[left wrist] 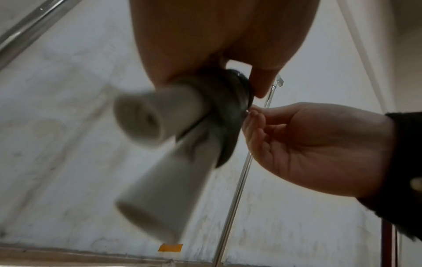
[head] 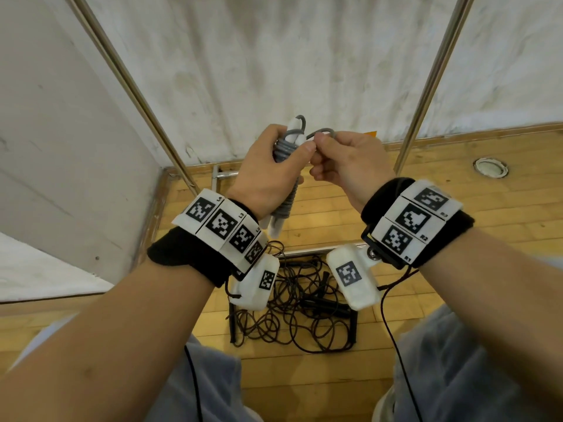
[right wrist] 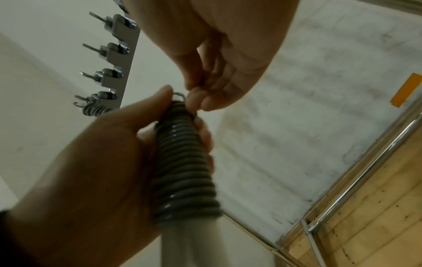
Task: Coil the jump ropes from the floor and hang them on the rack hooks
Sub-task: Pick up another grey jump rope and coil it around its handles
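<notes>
A grey jump rope (head: 285, 205) is wound tightly round its two white handles (left wrist: 164, 173). My left hand (head: 268, 175) grips this bundle upright at chest height. My right hand (head: 344, 166) pinches the rope's free end loop (head: 323, 132) at the top of the coil (right wrist: 187, 162). Black jump ropes (head: 292, 309) lie tangled on the wooden floor below my wrists. The rack's hooks (right wrist: 109, 50) show in the right wrist view, the lowest one carrying a coiled grey rope (right wrist: 94, 109).
Two slanted metal rack poles (head: 137, 95) (head: 432, 80) frame the white wall ahead. The rack's base bar (head: 225, 175) rests on the floor by the wall. A round floor fitting (head: 490, 167) sits at the right. My knees are at the bottom.
</notes>
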### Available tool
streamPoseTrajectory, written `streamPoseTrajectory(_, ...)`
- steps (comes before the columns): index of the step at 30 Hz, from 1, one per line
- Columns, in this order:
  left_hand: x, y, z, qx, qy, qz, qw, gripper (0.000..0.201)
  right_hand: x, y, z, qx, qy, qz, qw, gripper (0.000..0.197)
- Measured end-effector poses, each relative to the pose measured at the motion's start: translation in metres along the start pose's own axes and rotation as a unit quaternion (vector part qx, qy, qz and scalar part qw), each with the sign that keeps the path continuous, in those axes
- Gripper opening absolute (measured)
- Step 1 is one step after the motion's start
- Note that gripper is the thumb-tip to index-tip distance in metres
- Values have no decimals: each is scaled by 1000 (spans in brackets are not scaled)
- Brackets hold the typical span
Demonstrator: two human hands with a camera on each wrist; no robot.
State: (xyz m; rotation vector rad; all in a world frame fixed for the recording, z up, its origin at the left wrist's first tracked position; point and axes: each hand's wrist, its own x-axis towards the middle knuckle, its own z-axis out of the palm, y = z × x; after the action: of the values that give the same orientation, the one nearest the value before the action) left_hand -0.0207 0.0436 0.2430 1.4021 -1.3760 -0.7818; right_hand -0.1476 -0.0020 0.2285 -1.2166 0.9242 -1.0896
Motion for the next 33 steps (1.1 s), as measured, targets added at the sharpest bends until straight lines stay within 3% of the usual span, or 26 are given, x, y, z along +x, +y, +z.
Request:
streamPoseTrajectory(3,-1,3,1,-19,43,6,999,17,5,-3,-9,-10,-15,2,1000,25)
streamPoseTrajectory(7,-1,0,-2,-17,49,-14,999,25,6,-4,-12,-34,-20,8,999,25)
streamPoseTrajectory(11,4,2,-8,-29,30,-37,998,20,3,-12,1,-56,-2,-44,997,22)
streamPoseTrajectory(14,5,11,-10,-7,40,-16,999,25,3,-30,11,-56,-4,-89,994,17)
streamPoseTrajectory(18,9,34,-16,-39,43,-3,998,15,8,-61,23,-66,5,-135,989,16)
streamPoseTrajectory(21,19,58,-31,-8,99,40,994,4,13,-88,33,-84,5,-170,982,14)
streamPoseTrajectory(29,41,142,-88,57,182,134,972,10,19,-174,69,-56,-49,-238,968,20)
streamPoseTrajectory(33,51,184,-113,57,215,178,959,12,23,-219,88,-41,-35,-255,965,15)
